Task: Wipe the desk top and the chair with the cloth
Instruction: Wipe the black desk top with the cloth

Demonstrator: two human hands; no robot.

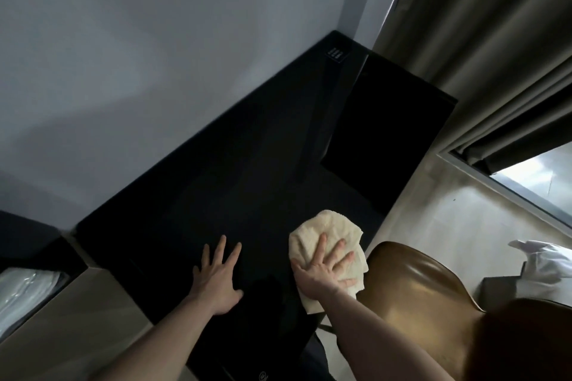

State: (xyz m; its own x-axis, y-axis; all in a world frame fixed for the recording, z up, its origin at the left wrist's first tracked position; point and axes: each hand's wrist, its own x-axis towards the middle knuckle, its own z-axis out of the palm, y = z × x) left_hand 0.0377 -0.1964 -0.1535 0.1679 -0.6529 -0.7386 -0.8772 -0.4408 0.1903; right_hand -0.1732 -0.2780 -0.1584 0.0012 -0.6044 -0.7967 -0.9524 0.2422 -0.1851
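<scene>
Fingers (230, 249) of our left hand (216, 281) are spread wide and laid flat on the desk top (216, 189), gripping nothing, only bracing us at about seven o'clock in the view. Moving rightward, our right hand (322, 269) is also splayed open, palm down, pinning the cloth (322, 229) against the desk at roughly five o'clock, close to the near right edge; it presses rather than clutches, so the cloth is held by weight alone. Further right, at four o'clock, the chair (418, 288) sits just beside that edge, its brown seat glossy and not yet touched by the cloth. At one o'clock a curtain (495, 56) hangs by the far end of the desk. We judge the main risk to be the cloth sliding out from under our flat palm and dropping off the edge between desk and chair, since part of it already seems to overhang there; a fast stroke toward the chair would cause that. A lesser risk is missing the far corner at twelve o'clock, where the black surface is too dark for us to read dust or streaks. The cloth itself is cream, soft and crumpled, bunched into loose folds with a ribbed weave, bulging beyond our fingertips, and it looks dry, though we cannot tell for sure.
</scene>
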